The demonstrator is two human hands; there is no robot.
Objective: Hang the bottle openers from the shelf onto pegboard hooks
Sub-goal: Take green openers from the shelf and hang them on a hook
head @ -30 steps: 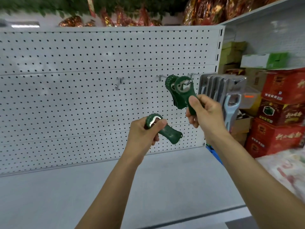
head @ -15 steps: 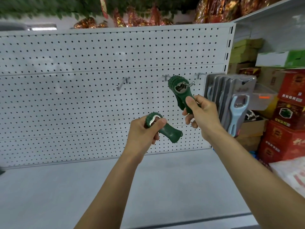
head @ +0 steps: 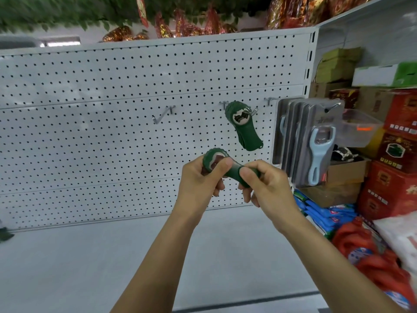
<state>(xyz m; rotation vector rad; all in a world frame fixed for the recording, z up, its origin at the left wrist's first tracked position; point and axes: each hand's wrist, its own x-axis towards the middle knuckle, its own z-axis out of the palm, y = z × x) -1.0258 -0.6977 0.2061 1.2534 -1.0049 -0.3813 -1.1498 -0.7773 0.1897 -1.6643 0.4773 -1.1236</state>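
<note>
One dark green plastic bottle opener (head: 228,169) is gripped by both hands in front of the white perforated pegboard (head: 112,132); the left hand (head: 200,179) is clamped on its round head; the right hand (head: 264,184) is clamped on its handle; further green openers (head: 244,129) are hung on a metal hook (head: 253,111); the grey shelf (head: 90,267) lies below.

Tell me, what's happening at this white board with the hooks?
A person is hanging bottle openers on the pegboard. Both hands grip one green opener in front of it: the left hand at its round head, the right hand at its handle. More green openers hang on the middle hook, packaged blue ones to the right. The left hook is bare.
</note>
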